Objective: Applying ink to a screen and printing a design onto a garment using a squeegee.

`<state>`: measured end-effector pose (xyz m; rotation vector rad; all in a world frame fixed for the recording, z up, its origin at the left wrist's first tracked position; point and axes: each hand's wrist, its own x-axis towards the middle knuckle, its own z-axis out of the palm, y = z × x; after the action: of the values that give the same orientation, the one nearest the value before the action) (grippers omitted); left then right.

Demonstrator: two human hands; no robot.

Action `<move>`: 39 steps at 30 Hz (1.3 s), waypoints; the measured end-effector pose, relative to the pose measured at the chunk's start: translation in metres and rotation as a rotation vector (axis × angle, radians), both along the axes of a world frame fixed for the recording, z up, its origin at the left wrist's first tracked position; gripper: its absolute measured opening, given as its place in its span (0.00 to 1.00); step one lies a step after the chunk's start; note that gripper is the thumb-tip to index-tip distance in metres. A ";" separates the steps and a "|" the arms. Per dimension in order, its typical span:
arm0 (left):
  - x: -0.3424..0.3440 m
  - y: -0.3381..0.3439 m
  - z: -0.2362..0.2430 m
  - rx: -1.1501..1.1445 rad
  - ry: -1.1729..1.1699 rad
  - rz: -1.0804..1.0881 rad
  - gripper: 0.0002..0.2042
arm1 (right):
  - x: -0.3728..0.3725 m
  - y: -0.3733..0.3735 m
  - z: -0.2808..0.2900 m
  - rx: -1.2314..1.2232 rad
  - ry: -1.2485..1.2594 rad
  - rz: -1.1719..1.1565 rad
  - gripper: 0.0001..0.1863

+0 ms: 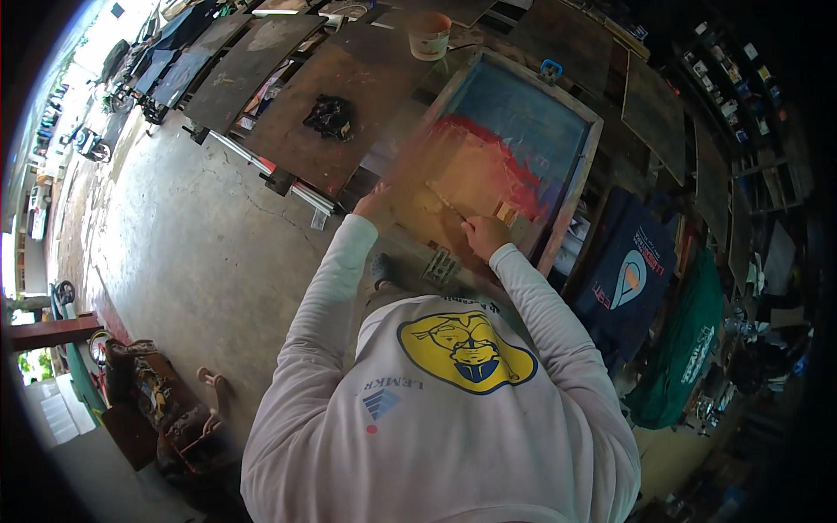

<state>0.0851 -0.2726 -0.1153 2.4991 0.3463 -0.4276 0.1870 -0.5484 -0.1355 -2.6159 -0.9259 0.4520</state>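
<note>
A wood-edged printing screen lies tilted across the table before me, its mesh blue at the far side. A red band of ink crosses it, and yellow-orange ink covers the near left part. My right hand is closed on a thin spatula-like tool, its pale tip over the yellow-orange area; its exact kind is unclear. At the screen's near left corner, my left hand appears closed on the frame's edge, its fingers blurred and partly hidden.
A black plastic bag rests on a brown board left of the screen. Behind stands a stained bucket; a blue clamp sits by the far rim. Dark blue and green printed shirts lie at right. A metal bracket is near my waist.
</note>
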 end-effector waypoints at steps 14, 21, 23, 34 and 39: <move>-0.013 -0.009 -0.014 0.029 -0.211 -0.012 0.56 | 0.025 -0.009 -0.019 0.273 1.039 -0.271 0.17; -0.014 0.000 -0.044 0.059 -0.159 -0.025 0.48 | 0.039 -0.017 -0.013 0.360 0.969 -0.217 0.14; -0.015 0.005 -0.064 0.100 -0.186 -0.035 0.42 | 0.028 -0.014 -0.014 0.322 0.406 -0.073 0.12; -0.015 -0.006 -0.044 0.101 -0.154 -0.033 0.32 | 0.006 -0.004 0.001 0.161 -0.113 -0.013 0.13; -0.015 -0.005 -0.049 0.119 -0.178 -0.054 0.27 | -0.006 -0.004 0.008 0.051 -0.003 0.154 0.14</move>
<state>0.0696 -0.2779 -0.1647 2.6439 0.2397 -0.2079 0.1806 -0.5525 -0.1277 -2.5114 -1.1294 0.4567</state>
